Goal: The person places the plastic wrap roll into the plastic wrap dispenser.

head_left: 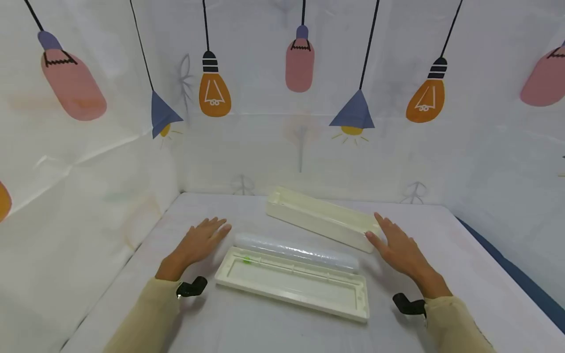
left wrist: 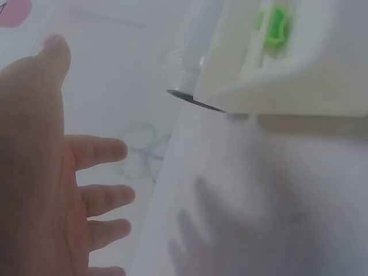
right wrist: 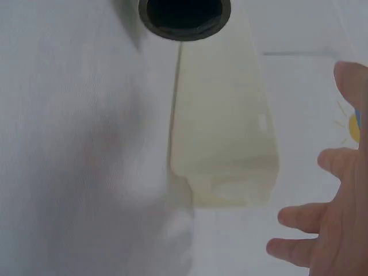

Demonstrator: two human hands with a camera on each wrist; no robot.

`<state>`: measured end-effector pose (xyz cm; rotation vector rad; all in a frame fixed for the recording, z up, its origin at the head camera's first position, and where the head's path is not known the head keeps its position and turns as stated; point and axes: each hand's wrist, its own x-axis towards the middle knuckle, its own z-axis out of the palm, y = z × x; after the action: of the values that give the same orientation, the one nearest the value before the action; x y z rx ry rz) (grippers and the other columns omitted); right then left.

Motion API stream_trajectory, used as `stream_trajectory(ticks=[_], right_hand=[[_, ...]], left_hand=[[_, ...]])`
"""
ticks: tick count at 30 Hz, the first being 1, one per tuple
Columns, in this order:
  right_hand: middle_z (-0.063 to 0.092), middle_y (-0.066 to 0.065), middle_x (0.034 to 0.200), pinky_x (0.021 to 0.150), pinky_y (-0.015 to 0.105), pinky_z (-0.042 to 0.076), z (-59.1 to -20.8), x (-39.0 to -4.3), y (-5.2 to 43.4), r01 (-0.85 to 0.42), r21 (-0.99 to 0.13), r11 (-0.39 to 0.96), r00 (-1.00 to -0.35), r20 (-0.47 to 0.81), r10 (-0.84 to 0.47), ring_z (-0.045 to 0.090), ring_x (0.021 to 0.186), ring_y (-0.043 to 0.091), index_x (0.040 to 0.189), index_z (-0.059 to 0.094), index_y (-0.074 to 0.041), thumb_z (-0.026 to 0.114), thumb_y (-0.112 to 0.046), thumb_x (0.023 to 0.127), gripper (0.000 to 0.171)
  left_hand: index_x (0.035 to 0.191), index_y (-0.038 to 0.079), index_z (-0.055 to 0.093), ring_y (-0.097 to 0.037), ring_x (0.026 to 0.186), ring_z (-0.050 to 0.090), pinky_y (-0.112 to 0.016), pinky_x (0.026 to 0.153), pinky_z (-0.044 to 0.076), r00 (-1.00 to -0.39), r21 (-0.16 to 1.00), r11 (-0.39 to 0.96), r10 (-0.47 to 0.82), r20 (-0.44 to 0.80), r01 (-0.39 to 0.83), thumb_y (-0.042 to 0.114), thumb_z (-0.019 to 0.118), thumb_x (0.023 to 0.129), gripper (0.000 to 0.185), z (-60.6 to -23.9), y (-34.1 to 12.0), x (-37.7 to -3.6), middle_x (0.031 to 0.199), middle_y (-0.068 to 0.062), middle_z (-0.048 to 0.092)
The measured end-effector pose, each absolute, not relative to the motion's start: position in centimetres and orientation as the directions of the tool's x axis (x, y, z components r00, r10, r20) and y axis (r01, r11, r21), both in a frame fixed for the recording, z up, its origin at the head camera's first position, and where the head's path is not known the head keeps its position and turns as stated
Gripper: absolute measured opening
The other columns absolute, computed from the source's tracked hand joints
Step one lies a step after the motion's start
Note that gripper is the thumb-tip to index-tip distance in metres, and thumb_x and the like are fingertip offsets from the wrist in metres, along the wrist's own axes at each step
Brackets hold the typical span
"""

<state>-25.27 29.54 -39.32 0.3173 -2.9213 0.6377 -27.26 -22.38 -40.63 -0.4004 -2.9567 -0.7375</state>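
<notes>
Both hands lay flat on the white table [head_left: 273, 323], fingers straight and relaxed, holding nothing. The left hand [head_left: 200, 240] rested palm down just left of the roll of clear film [head_left: 295, 250], near its end but apart from it; in the left wrist view its fingers [left wrist: 95, 152] were spread over the bare cloth, with the roll's dark core end and the near tray's corner ahead of them. The right hand [head_left: 399, 247] lay at the right, and its fingertips seemed to touch the near end of the far tray [head_left: 322, 218] (whether they truly pressed it or only hovered beside it, I cannot tell); in the right wrist view a narrow gap showed between the fingers [right wrist: 299, 218] and that tray's end.

The near tray [head_left: 293, 282], a long cream shell lying open side up with a small green clip [head_left: 247, 260] on its inner rail, sat between the two forearms. The roll lay along its far edge, touching it, probably propped there so it would not roll away. The far tray stood askew behind, open side up, slanting from the back toward the right hand, within easy reach.

A cloth backdrop [head_left: 282, 98] printed with hanging lamps walled the table in.
</notes>
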Motion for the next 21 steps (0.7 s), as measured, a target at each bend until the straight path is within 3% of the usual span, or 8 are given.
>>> stream_trajectory(ticks=[5, 10, 15, 21], right_hand=[[0.023, 0.034, 0.157, 0.109, 0.07, 0.025, -40.4, -25.5, 30.0, -0.193, -0.559, 0.807, -0.977, 0.183, -0.107, 0.025, 0.141, 0.055, 0.16, 0.012, -0.002, 0.037, -0.052, 0.107, 0.078], [0.03, 0.039, 0.151, 0.104, 0.068, 0.034, -40.6, -25.6, 30.4, -0.079, -0.652, 0.754, -0.992, 0.127, 0.005, 0.036, 0.134, 0.056, 0.158, 0.015, 0.003, 0.035, -0.055, 0.106, 0.081], [0.034, 0.037, 0.15, 0.102, 0.063, 0.041, -40.9, -25.7, 30.2, -0.008, -0.722, 0.692, -0.995, 0.076, 0.067, 0.042, 0.131, 0.053, 0.156, 0.016, 0.007, 0.039, -0.05, 0.107, 0.079], [0.038, 0.036, 0.148, 0.094, 0.053, 0.051, -41.6, -26.1, 29.3, -0.011, -0.787, 0.617, -0.998, 0.047, 0.042, 0.057, 0.119, 0.048, 0.156, 0.019, 0.006, 0.042, -0.05, 0.106, 0.079]], left_hand=[[0.151, 0.004, 0.044, -0.042, 0.143, 0.032, -0.061, 0.115, 0.023, -0.971, 0.597, 0.768, 0.222, 0.09, 0.231, 0.063, 0.028, 0.104, 0.077, -40.5, -21.3, -28.1, 0.153, -0.019, 0.042], [0.147, 0.002, 0.049, -0.041, 0.141, 0.037, -0.059, 0.114, 0.03, -0.969, 0.685, 0.689, 0.223, 0.108, 0.235, 0.06, 0.036, 0.104, 0.073, -40.4, -20.2, -29.1, 0.15, -0.019, 0.046], [0.142, 0.002, 0.055, -0.041, 0.134, 0.046, -0.059, 0.108, 0.037, -0.955, 0.675, 0.68, 0.262, 0.143, 0.287, 0.052, 0.045, 0.105, 0.063, -40.4, -19.7, -30.0, 0.144, -0.018, 0.053], [0.141, 0.0, 0.056, -0.041, 0.129, 0.05, -0.058, 0.105, 0.041, -0.952, 0.68, 0.675, 0.279, 0.123, 0.286, 0.041, 0.05, 0.106, 0.054, -40.3, -19.9, -30.6, 0.14, -0.019, 0.056]])
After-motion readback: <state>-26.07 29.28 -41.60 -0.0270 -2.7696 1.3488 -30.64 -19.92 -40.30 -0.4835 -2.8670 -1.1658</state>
